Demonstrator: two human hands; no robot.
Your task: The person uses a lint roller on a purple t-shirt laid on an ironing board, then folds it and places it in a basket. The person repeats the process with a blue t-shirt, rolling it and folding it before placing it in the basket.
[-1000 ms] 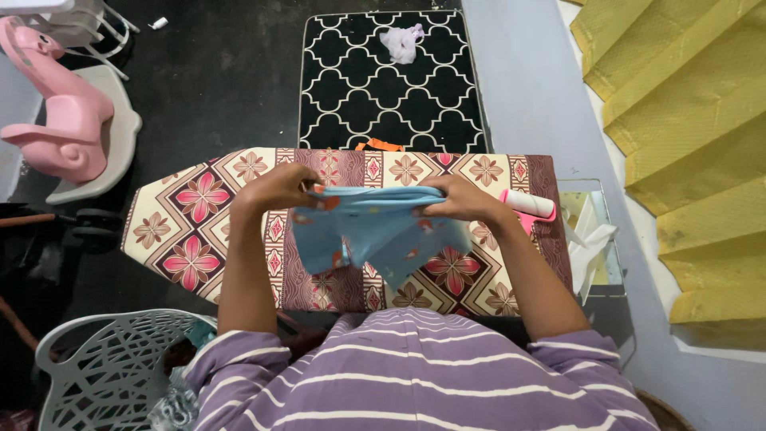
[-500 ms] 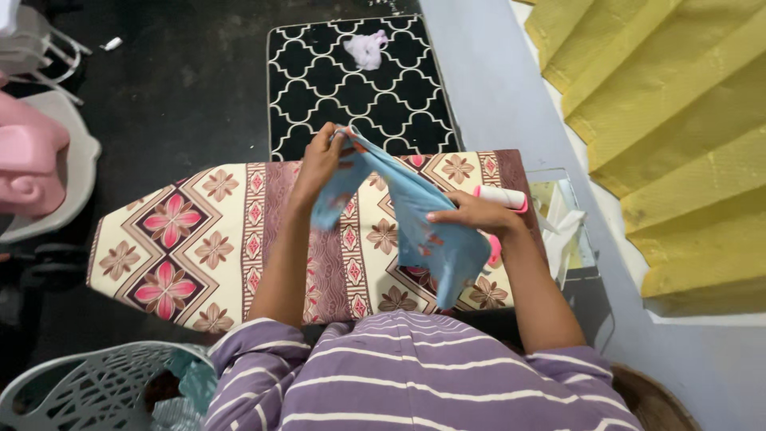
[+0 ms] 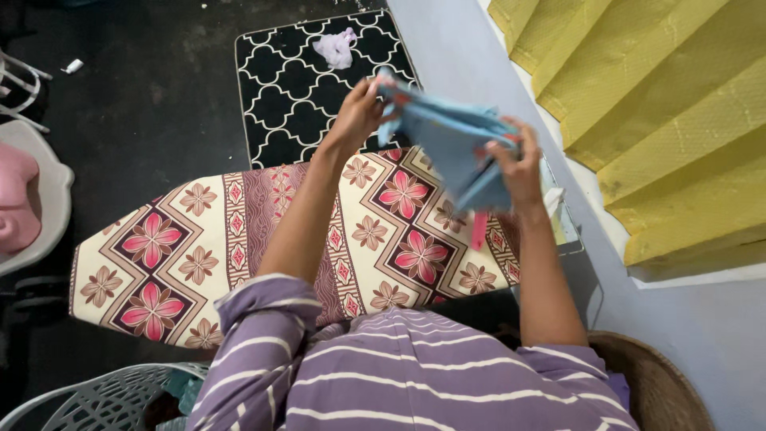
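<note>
Both hands lifted: left hand [image 3: 361, 112] and right hand [image 3: 515, 164] each pinch the light blue printed cloth garment [image 3: 451, 148], bunched mid-air at 1 o'clock above the floral-patterned ironing board [image 3: 199, 247]. Not yet laid flat.

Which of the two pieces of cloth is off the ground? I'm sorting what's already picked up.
The light blue cloth, held up between the left hand and right hand above the ironing board. The small pale lilac cloth lies crumpled on the black patterned rug.
</note>
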